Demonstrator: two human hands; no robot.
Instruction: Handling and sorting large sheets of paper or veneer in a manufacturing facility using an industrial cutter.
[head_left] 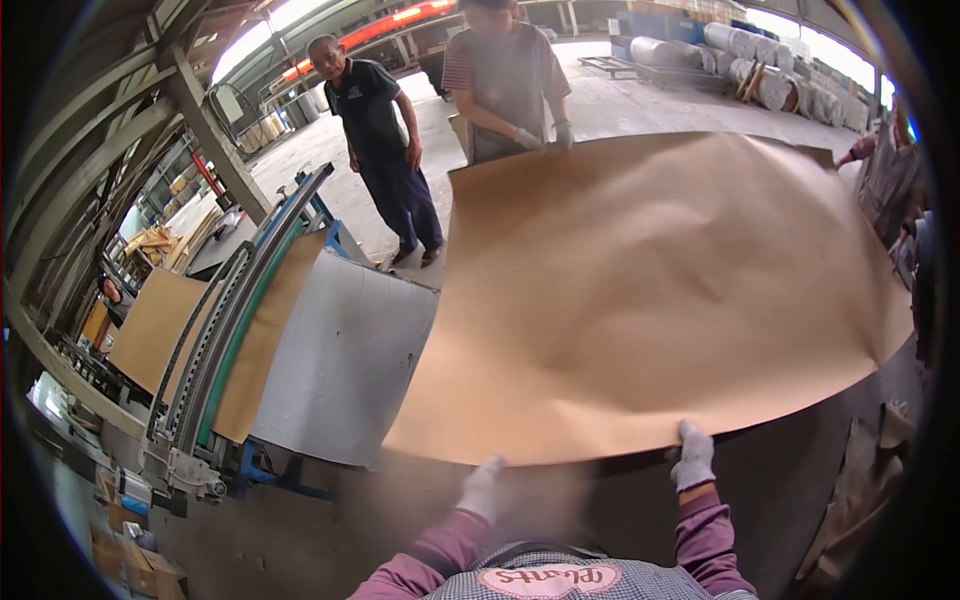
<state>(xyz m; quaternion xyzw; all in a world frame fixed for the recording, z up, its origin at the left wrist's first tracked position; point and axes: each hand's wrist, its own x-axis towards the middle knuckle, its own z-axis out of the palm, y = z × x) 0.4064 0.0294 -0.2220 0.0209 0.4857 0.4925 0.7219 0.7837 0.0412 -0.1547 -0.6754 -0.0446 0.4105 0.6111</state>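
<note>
A large sheet of brown kraft paper [650, 300] is stretched out in front of me, slightly rippled. Its near edge is gripped by my left hand [482, 490] in a white glove, close to the near left corner. Further right along that edge, my right hand [692, 458], also gloved, pinches the paper with the thumb on top. The fingers of both hands are partly hidden under the sheet. Across from me, a co-worker's gloved hands [545, 138] hold the far edge. Another person [885, 175] stands by the sheet's right end.
On the left stands a long machine [240, 330] with a green roller, brown paper and a grey-white sheet [340, 360] on it. A person in dark clothes [380, 140] stands beyond it. Large wrapped rolls [750, 50] lie at the far right. Crumpled brown paper [860, 490] is at the lower right.
</note>
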